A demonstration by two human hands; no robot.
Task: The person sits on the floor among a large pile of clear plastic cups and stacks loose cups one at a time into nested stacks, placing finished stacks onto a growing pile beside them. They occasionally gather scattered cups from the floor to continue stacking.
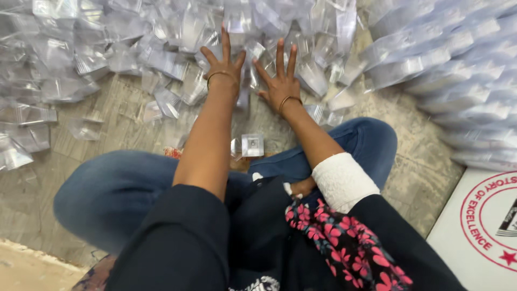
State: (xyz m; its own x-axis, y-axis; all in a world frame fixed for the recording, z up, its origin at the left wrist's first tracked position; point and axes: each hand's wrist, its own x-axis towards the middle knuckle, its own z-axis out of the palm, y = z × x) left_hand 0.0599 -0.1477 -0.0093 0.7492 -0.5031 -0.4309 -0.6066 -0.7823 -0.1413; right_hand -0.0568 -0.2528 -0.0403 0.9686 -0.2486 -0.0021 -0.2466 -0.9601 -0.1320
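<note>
I sit cross-legged on the floor in blue jeans. Both arms reach forward. My left hand lies flat with fingers spread on a heap of small clear plastic bags. My right hand is beside it, fingers also spread, pressing down on the same heap. Each wrist wears a thin bangle. Neither hand grips anything. A single small clear packet lies on the floor just in front of my legs.
Neat rows of stacked clear packets fill the right side. A white cardboard box with a red round print sits at the lower right. Loose bags scatter across the pale tiled floor at left.
</note>
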